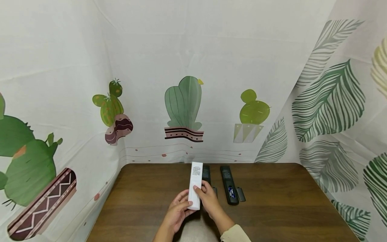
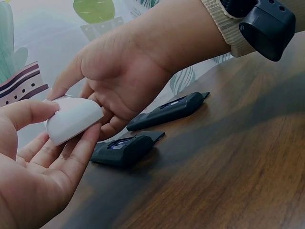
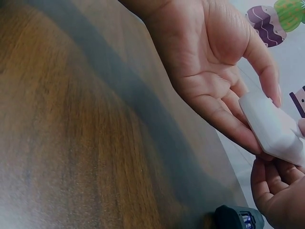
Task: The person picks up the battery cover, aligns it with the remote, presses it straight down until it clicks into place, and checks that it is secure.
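A white remote control (image 1: 197, 178) is held up over the table with its labelled back facing up. My left hand (image 1: 177, 210) grips its near end, thumb on the back and fingers underneath. My right hand (image 1: 209, 199) holds its right side, thumb on the back near the middle. Behind it a black remote (image 1: 206, 172) lies partly hidden. To the right lies another black remote (image 1: 226, 174), its battery compartment uncovered and batteries (image 1: 231, 192) inside. A black battery cover (image 1: 241, 194) lies next to it. In the left wrist view, both black remotes show uncovered compartments.
The brown wooden table (image 1: 139, 198) ends at a white cloth backdrop (image 1: 145, 60) printed with cacti and leaves. A second small dark cover (image 1: 215, 190) shows beside the right hand. A black wrist device (image 2: 269, 28) sits on the right sleeve.
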`<action>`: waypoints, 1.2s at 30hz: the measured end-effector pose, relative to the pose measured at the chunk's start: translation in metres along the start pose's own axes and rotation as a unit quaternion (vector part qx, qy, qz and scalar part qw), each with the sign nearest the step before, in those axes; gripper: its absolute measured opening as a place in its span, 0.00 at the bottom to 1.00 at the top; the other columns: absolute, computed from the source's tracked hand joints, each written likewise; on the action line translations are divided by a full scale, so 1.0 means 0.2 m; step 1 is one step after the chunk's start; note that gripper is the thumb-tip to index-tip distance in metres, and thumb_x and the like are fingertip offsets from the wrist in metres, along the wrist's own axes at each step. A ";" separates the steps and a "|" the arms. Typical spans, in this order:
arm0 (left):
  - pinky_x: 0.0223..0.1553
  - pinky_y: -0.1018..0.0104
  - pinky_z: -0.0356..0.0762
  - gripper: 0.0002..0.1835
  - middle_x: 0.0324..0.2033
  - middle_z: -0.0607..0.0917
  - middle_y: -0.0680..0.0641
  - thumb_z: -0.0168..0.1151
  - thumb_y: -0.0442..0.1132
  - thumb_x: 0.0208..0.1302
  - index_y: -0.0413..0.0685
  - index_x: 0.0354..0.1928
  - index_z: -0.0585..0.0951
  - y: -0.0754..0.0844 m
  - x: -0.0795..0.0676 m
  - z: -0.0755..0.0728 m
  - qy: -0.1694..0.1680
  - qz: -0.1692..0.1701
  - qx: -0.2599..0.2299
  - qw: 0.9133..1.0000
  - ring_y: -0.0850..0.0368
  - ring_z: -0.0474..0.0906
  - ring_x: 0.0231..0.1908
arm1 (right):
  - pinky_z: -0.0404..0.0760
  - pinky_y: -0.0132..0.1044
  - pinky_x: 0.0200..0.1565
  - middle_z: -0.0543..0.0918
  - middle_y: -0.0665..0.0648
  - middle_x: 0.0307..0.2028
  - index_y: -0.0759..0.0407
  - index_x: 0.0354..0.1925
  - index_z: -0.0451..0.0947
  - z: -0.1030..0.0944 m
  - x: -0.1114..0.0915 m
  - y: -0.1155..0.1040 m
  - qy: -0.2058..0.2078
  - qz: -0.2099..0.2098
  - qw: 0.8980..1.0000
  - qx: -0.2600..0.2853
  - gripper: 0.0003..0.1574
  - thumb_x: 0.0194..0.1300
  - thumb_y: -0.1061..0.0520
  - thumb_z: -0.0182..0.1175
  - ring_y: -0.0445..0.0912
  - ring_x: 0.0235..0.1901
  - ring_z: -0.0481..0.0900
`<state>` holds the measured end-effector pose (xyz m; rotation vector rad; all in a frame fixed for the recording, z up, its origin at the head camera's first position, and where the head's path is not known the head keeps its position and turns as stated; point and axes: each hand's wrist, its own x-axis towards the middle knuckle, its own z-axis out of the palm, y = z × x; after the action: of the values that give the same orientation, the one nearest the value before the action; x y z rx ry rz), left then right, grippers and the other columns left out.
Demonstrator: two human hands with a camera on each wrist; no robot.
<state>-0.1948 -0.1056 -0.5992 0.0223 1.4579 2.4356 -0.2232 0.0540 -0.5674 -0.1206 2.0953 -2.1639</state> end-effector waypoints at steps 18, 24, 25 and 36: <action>0.48 0.59 0.83 0.31 0.56 0.83 0.52 0.55 0.28 0.68 0.38 0.72 0.61 -0.01 0.00 -0.01 -0.007 0.006 0.000 1.000 0.56 0.84 0.48 | 0.79 0.36 0.45 0.84 0.67 0.52 0.68 0.69 0.63 0.00 0.00 0.01 -0.001 0.005 1.000 0.003 0.35 0.74 0.49 0.58 0.44 0.42 0.82; 0.49 0.59 0.84 0.30 0.56 0.83 0.52 0.55 0.29 0.69 0.39 0.72 0.61 -0.02 -0.01 0.00 -0.013 0.010 -0.003 1.000 0.56 0.84 0.49 | 0.79 0.35 0.44 0.84 0.67 0.52 0.68 0.68 0.63 0.00 0.00 0.01 -0.002 0.006 1.000 0.009 0.34 0.74 0.51 0.58 0.43 0.41 0.81; 0.49 0.60 0.84 0.31 0.56 0.83 0.52 0.55 0.29 0.68 0.39 0.72 0.62 -0.02 -0.01 0.00 -0.011 0.009 -0.003 1.000 0.56 0.84 0.49 | 0.79 0.35 0.44 0.84 0.67 0.52 0.68 0.68 0.63 0.00 0.00 0.01 -0.002 0.005 1.000 0.009 0.34 0.74 0.51 0.58 0.44 0.41 0.81; 0.49 0.60 0.84 0.31 0.55 0.84 0.53 0.56 0.28 0.68 0.40 0.71 0.62 -0.03 0.00 0.00 -0.009 0.006 -0.006 1.000 0.56 0.84 0.49 | 0.79 0.35 0.45 0.84 0.67 0.53 0.68 0.67 0.63 -0.01 -0.01 0.00 -0.002 0.001 1.000 0.008 0.33 0.74 0.51 0.58 0.44 0.43 0.81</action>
<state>-0.1931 -0.1035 -0.6038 0.0503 1.4398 2.4460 -0.2221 0.0558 -0.5683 -0.1198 2.0757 -2.1765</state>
